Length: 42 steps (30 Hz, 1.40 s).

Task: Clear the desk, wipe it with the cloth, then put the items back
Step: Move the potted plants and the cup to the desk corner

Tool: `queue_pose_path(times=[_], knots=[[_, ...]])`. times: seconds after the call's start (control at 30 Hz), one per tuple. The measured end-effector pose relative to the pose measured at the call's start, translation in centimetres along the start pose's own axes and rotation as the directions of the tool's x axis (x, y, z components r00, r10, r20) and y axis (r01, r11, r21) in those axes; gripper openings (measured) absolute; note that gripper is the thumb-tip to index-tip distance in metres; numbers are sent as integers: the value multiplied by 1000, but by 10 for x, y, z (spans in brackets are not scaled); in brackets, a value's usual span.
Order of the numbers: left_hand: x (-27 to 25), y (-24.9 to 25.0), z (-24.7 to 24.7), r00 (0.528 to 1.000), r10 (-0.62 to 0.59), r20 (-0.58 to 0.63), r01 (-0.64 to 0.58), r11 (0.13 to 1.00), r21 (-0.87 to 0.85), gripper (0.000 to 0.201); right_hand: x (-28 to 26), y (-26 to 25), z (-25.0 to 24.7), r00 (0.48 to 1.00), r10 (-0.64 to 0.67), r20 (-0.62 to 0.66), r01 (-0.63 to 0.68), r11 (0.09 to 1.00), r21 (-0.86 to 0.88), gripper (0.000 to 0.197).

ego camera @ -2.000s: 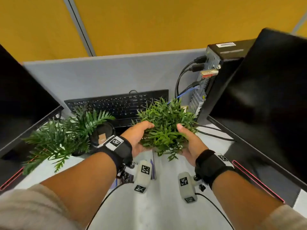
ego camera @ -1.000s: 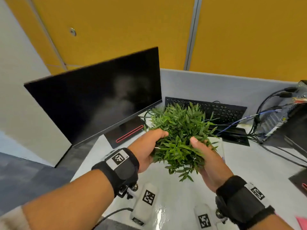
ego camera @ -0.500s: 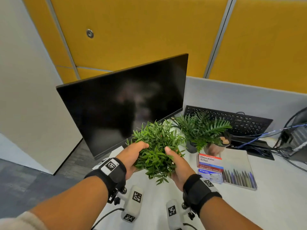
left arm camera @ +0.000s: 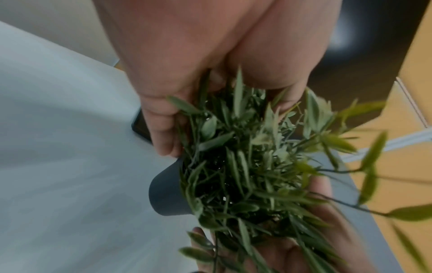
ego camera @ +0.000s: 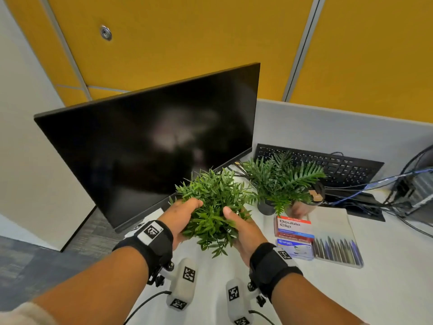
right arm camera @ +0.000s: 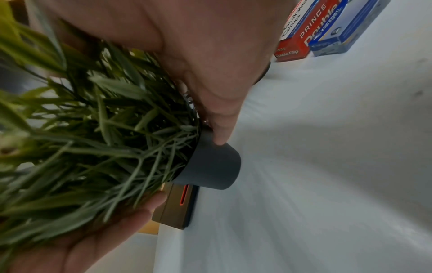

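Both hands are up over the near left part of the white desk [ego camera: 386,289], cradling a small potted plant [ego camera: 212,205] between them: a dense tuft of narrow, pointed, plastic-looking green leaves sprouting from a smooth, matte, dark grey tapered pot [right arm camera: 212,166]. The left hand [ego camera: 181,218] cups the foliage from the left, fingers curled into the leaves, while the right hand [ego camera: 242,227] closes on it from the right, thumb up in the greenery and a fingertip pressed on the pot's rim in the right wrist view. The pot hangs clear of the desk surface, tilted, its round base showing in both wrist views, which are smeared with blur. Just behind the plant stands a wide black monitor [ego camera: 152,141], glossy and dark, its flat base with a red stripe [right arm camera: 182,203] lying beneath the pot. To the right sits a second potted plant [ego camera: 281,181], this one with feathery fern-like fronds, in front of a black keyboard [ego camera: 328,163] leaning on the grey partition. Near the right hand lie a red and white Double Clip box [ego camera: 294,227], a blue box [ego camera: 295,249] just beside it, and a clear flat pack of pens [ego camera: 337,250]. Cables [ego camera: 398,181] trail off at the far right.
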State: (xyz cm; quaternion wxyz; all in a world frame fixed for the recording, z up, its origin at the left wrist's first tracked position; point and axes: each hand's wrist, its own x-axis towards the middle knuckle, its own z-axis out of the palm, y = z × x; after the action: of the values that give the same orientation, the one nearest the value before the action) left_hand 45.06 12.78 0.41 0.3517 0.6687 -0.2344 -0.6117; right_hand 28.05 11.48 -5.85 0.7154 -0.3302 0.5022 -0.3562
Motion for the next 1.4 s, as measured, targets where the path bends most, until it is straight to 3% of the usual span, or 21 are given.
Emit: queue_pose_path(times=[0.1, 0.13, 0.23, 0.27, 0.33, 0.37, 0.4, 0.47, 0.53, 0.67, 0.73, 0.8, 0.93, 1.07, 1.13, 1.23, 1.4], knots=[[-16, 5, -1, 987, 102, -122, -54, 938, 344, 75, -16, 0, -10, 992, -12, -124, 2, 997, -81, 86], [-25, 9, -1, 971, 191, -141, -91, 848, 522, 73, -23, -2, -14, 984, -37, -175, 12, 990, -142, 83], [-64, 25, 7, 877, 476, -67, -140, 387, 912, 55, -49, -12, -30, 925, -200, -325, 73, 929, -363, 64], [-77, 30, 13, 831, 556, -10, -161, 258, 953, 48, -58, -18, -36, 905, -259, -338, 103, 903, -416, 49], [-99, 38, 32, 740, 661, 124, -245, 94, 965, 32, -75, -33, -51, 877, -350, -330, 164, 863, -478, 15], [-109, 41, 46, 705, 681, 198, -309, 44, 950, 22, -83, -41, -59, 869, -379, -319, 187, 848, -497, 9], [-118, 43, 61, 678, 682, 273, -374, 0, 928, 13, -90, -48, -69, 861, -400, -315, 195, 830, -522, 16], [-130, 40, 97, 631, 657, 413, -486, -81, 870, 10, -101, -61, -96, 840, -429, -332, 184, 801, -570, 20], [-130, 29, 133, 627, 607, 489, -570, -71, 819, 10, -108, -70, -124, 829, -424, -364, 153, 799, -581, 16], [-100, -2, 198, 760, 436, 481, -590, 155, 792, 14, -101, -86, -184, 834, -355, -422, 55, 814, -578, 7], [-72, -15, 224, 812, 367, 453, -554, 242, 797, 21, -84, -89, -213, 852, -339, -400, 23, 786, -618, 23], [-44, -27, 244, 847, 316, 428, -513, 270, 815, 27, -64, -92, -236, 876, -321, -359, -8, 735, -678, 45], [4, -54, 272, 916, 229, 329, -370, 170, 913, 46, -21, -99, -258, 935, -317, -162, 74, 617, -783, 97], [30, -66, 290, 914, 196, 356, -341, -107, 934, 69, 15, -108, -265, 949, -315, 17, 215, 606, -766, 120], [37, -68, 295, 923, 158, 350, -324, -170, 931, 83, 29, -103, -266, 948, -311, 73, 268, 651, -710, 125], [40, -71, 299, 939, 112, 326, -301, -197, 933, 88, 42, -89, -265, 934, -349, 80, 330, 752, -571, 125], [38, -70, 301, 949, 108, 295, -268, -209, 940, 86, 54, -76, -260, 872, -488, 32, 405, 684, -606, 119]])
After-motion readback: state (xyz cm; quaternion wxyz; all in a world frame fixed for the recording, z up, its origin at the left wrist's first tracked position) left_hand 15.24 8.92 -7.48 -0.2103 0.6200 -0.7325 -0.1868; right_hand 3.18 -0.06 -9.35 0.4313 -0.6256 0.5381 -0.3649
